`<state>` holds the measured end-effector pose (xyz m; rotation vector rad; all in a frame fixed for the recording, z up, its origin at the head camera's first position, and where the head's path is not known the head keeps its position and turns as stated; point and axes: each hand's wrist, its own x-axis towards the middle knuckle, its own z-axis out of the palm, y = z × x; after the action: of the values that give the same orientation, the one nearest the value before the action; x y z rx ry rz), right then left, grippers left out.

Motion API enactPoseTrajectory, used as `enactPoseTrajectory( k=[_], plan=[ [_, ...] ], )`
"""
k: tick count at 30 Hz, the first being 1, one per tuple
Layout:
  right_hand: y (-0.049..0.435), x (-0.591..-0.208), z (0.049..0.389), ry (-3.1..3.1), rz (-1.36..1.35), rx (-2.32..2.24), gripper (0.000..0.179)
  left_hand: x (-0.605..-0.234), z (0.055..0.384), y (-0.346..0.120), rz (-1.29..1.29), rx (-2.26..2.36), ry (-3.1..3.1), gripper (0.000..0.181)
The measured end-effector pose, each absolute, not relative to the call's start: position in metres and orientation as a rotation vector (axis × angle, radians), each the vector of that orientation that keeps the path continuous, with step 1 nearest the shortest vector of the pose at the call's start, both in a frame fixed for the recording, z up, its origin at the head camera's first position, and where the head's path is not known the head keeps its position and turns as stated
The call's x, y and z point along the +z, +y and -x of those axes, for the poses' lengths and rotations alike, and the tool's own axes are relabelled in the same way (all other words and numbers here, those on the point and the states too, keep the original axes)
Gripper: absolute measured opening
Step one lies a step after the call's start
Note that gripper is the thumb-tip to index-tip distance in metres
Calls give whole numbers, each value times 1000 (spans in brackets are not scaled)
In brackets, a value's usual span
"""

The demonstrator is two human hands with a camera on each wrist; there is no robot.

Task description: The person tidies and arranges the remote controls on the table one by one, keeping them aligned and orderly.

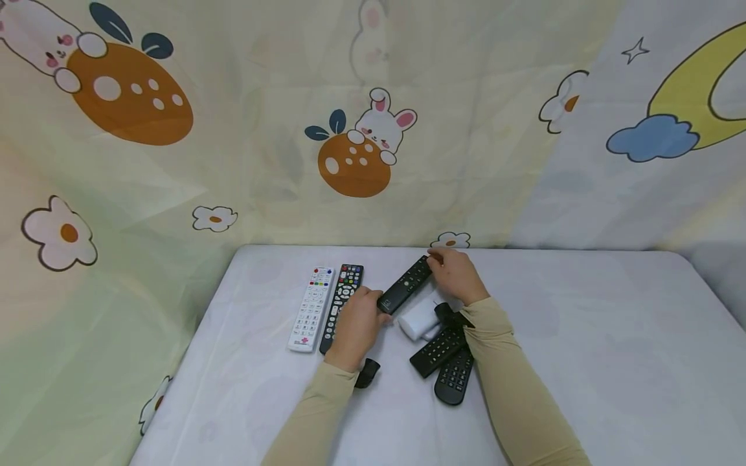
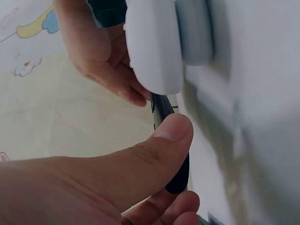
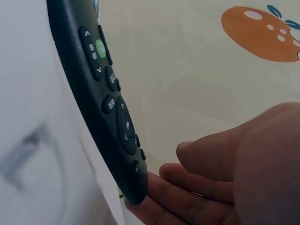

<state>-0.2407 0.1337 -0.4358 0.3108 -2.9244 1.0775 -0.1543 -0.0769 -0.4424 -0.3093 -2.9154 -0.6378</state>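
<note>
My left hand (image 1: 357,329) pinches the near end of a black remote control (image 1: 406,284), thumb on one face and fingers under the other, as the left wrist view (image 2: 140,173) shows. Tilted up to the right, the remote spans between both hands. At its far end is my right hand (image 1: 457,275). In the right wrist view the fingertips (image 3: 157,187) of that hand touch the remote's end, while its thumb stands apart from it. A white rounded object (image 1: 416,319) lies below the remote, partly hidden.
Left of my left hand lie a white remote (image 1: 313,310) and a black remote (image 1: 350,278) side by side, the black one partly covered by the hand. Two more black remotes (image 1: 434,353) (image 1: 453,378) overlap beside my right forearm. A patterned cloth wall (image 1: 280,213) rises behind the white-covered table (image 1: 612,336).
</note>
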Motion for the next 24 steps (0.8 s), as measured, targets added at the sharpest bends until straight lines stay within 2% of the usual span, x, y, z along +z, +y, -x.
enactPoseTrajectory(
  k=[24],
  plan=[
    [112, -426, 229, -2759, -325, 1298, 39, -420, 142, -82, 350, -764, -2896, 50]
  ],
)
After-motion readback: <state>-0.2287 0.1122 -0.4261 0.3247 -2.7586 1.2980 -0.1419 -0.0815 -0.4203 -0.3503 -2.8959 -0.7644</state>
